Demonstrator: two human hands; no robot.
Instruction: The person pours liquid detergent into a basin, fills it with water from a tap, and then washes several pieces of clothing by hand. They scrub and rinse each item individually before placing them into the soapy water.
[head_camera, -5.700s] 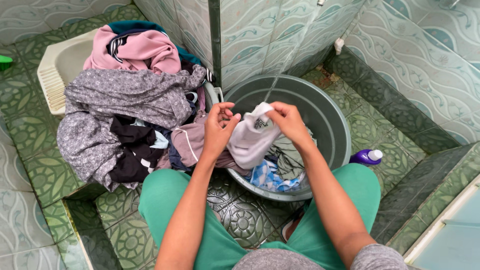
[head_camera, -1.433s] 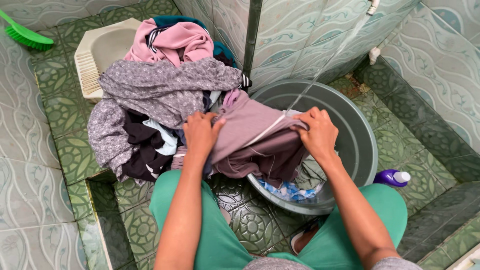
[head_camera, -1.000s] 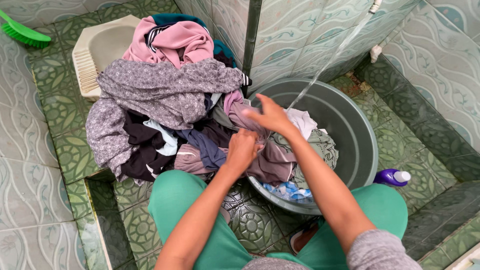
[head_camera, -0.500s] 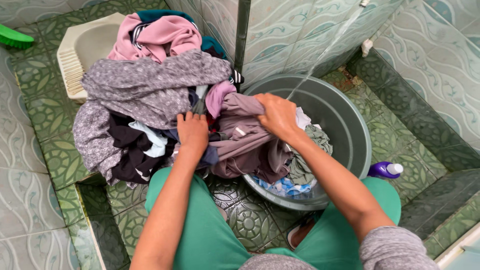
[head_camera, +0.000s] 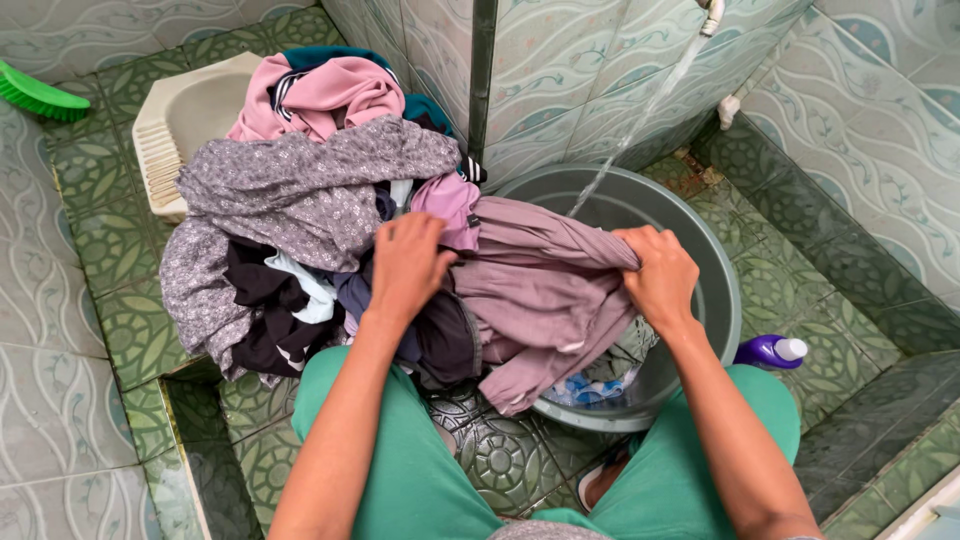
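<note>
A: Over the grey basin (head_camera: 715, 300), head view: the right hand (head_camera: 662, 275) is closed in a fist on one edge of a mauve garment (head_camera: 545, 290). Wrist bent slightly down, forearm running back toward the lower right of the picture.

B: Left hand (head_camera: 408, 265)?

A: Palm down, fingers curled and pressed into the garment's other end, where it meets the clothes pile (head_camera: 300, 200). I cannot tell whether it pinches the mauve cloth alone or dark fabric under it as well. Forearm straight, coming up from the lower centre.

B: Position of the garment?

A: Stretched between the two hands, spanning from the pile's right side across the basin's near-left rim. Its lower edge hangs down over the rim toward the floor tiles.

B: Basin contents?

A: A patch of blue-and-white cloth (head_camera: 590, 385) shows beneath the garment; the rest is hidden. A water stream (head_camera: 640, 115) falls from a tap at the wall into the basin behind the hands.

B: Surroundings?

A: Purple bottle with white cap (head_camera: 770, 351) on the floor just right of the basin. Green brush (head_camera: 40, 95) at the far left. Pile rests partly on a cream squat pan (head_camera: 175, 125). Knees in green trousers (head_camera: 420, 470) frame the bottom.
</note>
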